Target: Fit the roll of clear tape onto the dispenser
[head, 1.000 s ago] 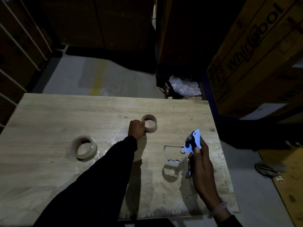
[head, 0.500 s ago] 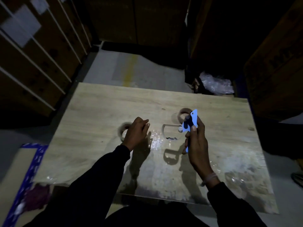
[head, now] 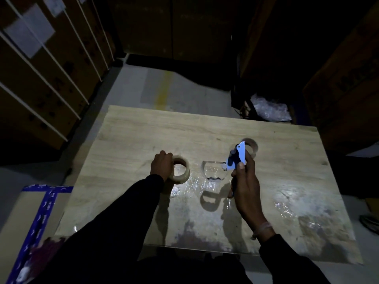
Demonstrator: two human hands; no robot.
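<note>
From the head view, your left hand has come off the far roll of tape it was touching a second ago and now sits on the nearer tape roll, which lies flat on the wooden table, left of centre. Its fingers curl over the roll's left rim, gripping it. That suggests you have switched rolls, and this nearer one is the one now in hand. The far roll is left alone toward the back, partly hidden behind the blue tape dispenser.

Your right hand has hardly changed: it holds the dispenser by its handle, fingers wrapped round it and thumb up along the blue plate, with the clear guard hanging out to the left above the table and casting a shadow below it.

Your left arm reaches forward in a dark sleeve, wrist low over the board. Your right forearm angles up from the near edge, wrist cocked, and keeps the dispenser raised, just right of the roll you grip.
</note>
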